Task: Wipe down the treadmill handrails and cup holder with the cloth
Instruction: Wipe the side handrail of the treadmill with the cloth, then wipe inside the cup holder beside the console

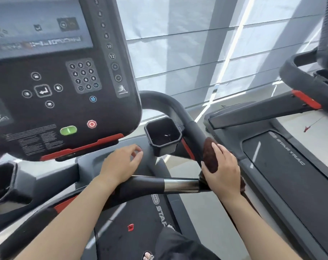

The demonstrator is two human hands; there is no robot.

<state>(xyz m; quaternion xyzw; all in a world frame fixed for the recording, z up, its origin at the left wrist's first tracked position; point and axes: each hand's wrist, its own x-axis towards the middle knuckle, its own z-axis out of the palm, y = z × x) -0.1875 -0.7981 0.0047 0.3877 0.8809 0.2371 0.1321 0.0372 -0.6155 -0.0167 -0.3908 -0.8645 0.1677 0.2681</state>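
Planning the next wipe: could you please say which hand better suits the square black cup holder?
Probably right: right hand holds the brown cloth beside the black cup holder; left hand is bare.

- Between the dark console panel [65, 91], left, and the black padded handrail [193, 128], right, sits the square black plastic cup holder [163, 136].
- On that handrail lies the brown cloth [210, 156], under the right hand [223, 171].
- On the black-and-steel crossbar [159, 184] before the console lies the left hand [122, 162].
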